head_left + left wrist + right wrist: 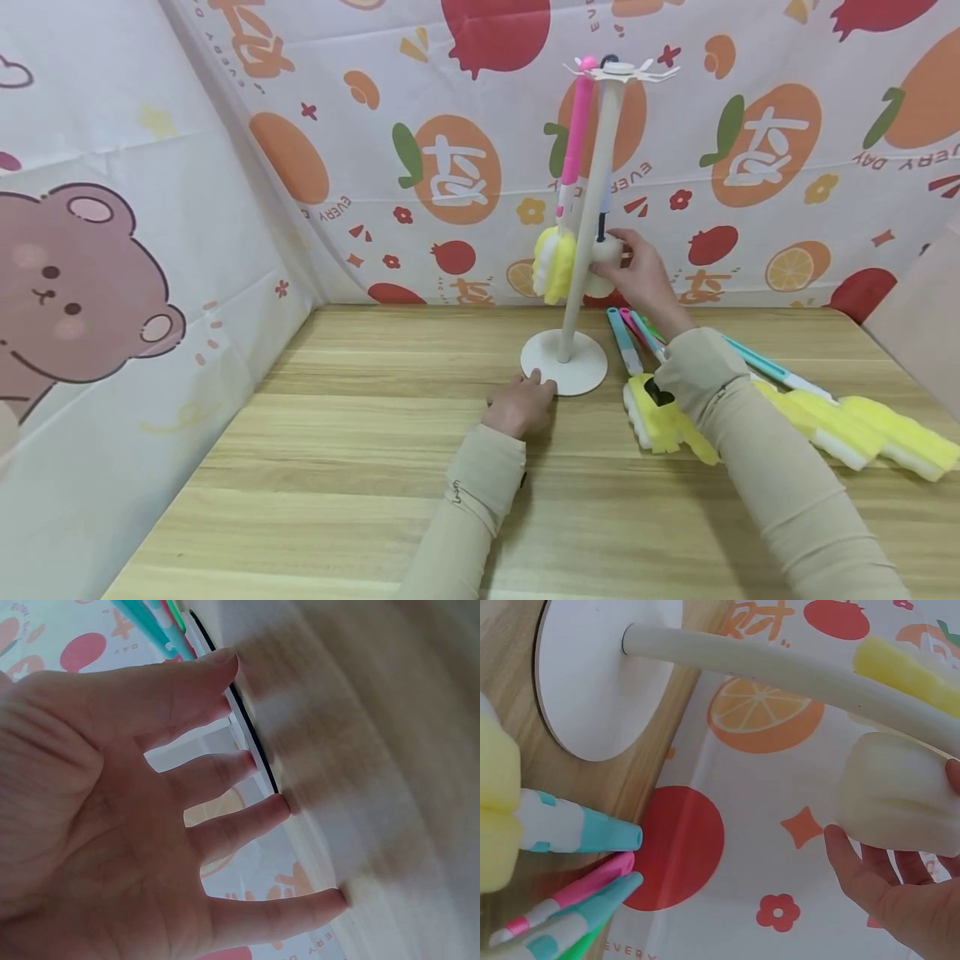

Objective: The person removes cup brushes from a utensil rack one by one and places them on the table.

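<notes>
A white stand with a slim pole [594, 200] and round base [536, 354] rises from the table. From its hooked top [618, 72] hangs a brush with a white sponge head [606, 252] and a dark neck; the pole partly hides it. My right hand [645, 271] holds that sponge head [892, 799], thumb and fingers about its sides. Beside it on the stand hangs a pink-handled brush [577, 125] with a yellow and white sponge. With its fingers spread, my left hand [521, 404] rests at the front left of the base, fingertips [279, 804] at its edge.
Several brushes with yellow and white sponge heads [847, 429] lie on the table [330, 433] to the right, partly under my right forearm. Their handles are teal, pink and green. A fruit-printed cloth [480, 275] hangs behind, and a bear-printed cloth [82, 283] at the left.
</notes>
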Motion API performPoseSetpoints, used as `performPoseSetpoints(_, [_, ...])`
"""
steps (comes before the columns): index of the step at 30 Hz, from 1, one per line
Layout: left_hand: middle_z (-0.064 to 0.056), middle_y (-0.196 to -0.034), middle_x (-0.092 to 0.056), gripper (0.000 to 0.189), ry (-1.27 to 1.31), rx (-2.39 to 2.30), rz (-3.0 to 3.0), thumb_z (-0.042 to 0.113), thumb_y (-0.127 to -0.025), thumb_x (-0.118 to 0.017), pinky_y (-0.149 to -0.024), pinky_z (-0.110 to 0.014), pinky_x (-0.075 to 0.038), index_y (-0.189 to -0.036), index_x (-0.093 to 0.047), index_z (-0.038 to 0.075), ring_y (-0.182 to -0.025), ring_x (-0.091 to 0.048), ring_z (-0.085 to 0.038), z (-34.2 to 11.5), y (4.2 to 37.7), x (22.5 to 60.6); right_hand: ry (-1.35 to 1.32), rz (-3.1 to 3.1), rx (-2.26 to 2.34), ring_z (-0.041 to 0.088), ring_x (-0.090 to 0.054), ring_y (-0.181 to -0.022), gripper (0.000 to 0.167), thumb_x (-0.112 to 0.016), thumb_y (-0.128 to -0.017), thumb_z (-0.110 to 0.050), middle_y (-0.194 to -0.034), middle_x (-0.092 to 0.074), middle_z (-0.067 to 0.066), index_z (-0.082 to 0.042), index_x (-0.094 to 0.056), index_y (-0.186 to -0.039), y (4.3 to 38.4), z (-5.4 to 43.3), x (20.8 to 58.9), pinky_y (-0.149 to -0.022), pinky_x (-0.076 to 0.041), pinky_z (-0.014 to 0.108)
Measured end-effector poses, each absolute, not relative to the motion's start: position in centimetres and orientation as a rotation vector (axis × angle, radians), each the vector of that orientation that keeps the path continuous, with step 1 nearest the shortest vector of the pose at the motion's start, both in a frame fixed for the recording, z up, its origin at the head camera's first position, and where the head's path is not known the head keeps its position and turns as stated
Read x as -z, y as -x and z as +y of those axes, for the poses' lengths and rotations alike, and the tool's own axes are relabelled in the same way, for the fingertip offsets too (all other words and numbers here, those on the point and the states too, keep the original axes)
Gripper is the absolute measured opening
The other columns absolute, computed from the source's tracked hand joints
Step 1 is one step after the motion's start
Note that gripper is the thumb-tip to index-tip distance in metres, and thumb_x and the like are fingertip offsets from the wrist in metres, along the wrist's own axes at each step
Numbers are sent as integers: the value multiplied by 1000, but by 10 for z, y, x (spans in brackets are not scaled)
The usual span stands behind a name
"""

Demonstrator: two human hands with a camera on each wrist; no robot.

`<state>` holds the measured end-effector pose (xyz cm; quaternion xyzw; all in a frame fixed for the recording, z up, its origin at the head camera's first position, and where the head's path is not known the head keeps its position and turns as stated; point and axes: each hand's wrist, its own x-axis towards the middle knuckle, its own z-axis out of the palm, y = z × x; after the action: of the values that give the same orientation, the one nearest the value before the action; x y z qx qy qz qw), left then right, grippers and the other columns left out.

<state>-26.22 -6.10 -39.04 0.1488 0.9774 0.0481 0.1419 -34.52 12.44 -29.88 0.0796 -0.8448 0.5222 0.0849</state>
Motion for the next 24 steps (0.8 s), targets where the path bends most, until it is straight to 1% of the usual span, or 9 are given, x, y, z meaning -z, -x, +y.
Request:
performPoseSetpoints(4, [-9,-158,-42,40,-425,-136,2820,13,-102,-55,-88,-67,-49,-142,-57,16,-135,-46,-32,-61,262,390,-240,-2501,-1540,40,-49,-121,64,-65,-100,-15,-145,-45,23,-4,-34,-155,344,126,296,-103,-47,53])
performPoseSetpoints(9, [-9,-158,-41,41,-424,-136,2816,12,-102,-55,-88,-67,-49,-142,-57,16,-136,-45,-33,-61,262,390,-228,-2500,-1513,40,-50,-120,63,-67,-99,-15,-144,-47,22,-4,-36,-153,339,131,296,-104,-46,54])
performPoseSetpoints(13, [-9,-157,-42,40,-429,-139,2820,13,-102,-55,-87,-67,-49,-142,-57,17,-135,-46,-33,-61,263,391,-231,-2515,-1480,41,-50,-120,60,-67,-99,-13,-141,-48,23,-2,-39,-150,336,137,297,-102,-47,56])
performPoseSetpoints(17, [-9,-157,-42,39,-427,-130,2824,13,-102,-55,-86,-67,-50,-141,-57,17,-134,-47,-32,-61,263,391,-247,-2519,-1429,43,-50,-118,57,-66,-99,-12,-138,-49,25,0,-41,-148,333,143,296,-100,-48,58])
performPoseSetpoints(24, [-9,-158,-41,40,-427,-135,2814,13,-101,-55,-87,-68,-49,-141,-57,16,-134,-47,-33,-60,264,392,-210,-2564,-1301,45,-54,-114,56,-69,-97,-16,-135,-53,27,1,-45,-145,327,154,294,-93,-50,61])
